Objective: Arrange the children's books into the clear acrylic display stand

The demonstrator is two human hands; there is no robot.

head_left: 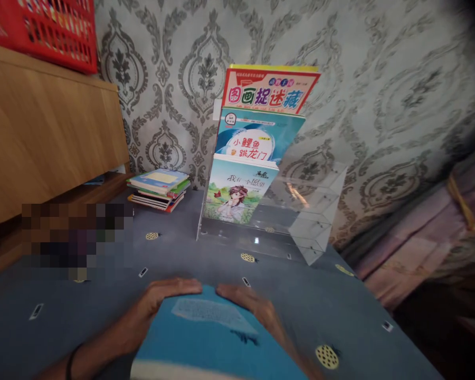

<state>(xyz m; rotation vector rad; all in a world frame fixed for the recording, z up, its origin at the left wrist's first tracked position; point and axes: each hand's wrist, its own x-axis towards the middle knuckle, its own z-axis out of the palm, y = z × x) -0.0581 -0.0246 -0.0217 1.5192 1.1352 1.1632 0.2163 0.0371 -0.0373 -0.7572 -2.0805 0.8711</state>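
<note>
A blue book (198,343) with a pale text panel on its cover lies between my hands at the bottom of the head view. My left hand (168,290) grips its far left edge, a dark band around the wrist. On the far right edge my right hand (253,303) holds the same book, its fingers curled over the top. Beyond it stands a clear acrylic book rack (314,224). Three books show in the rack's left side: a red-bordered one (269,92) at the back, a teal one (257,137) in the middle and a green illustrated one (237,192) in front.
A stack of several books (158,187) lies at the back left of the patterned grey-blue tablecloth (206,258). Left of it is a wooden cabinet (51,126) with a red plastic basket (59,31) on top. A pinkish curtain (415,237) hangs at the right.
</note>
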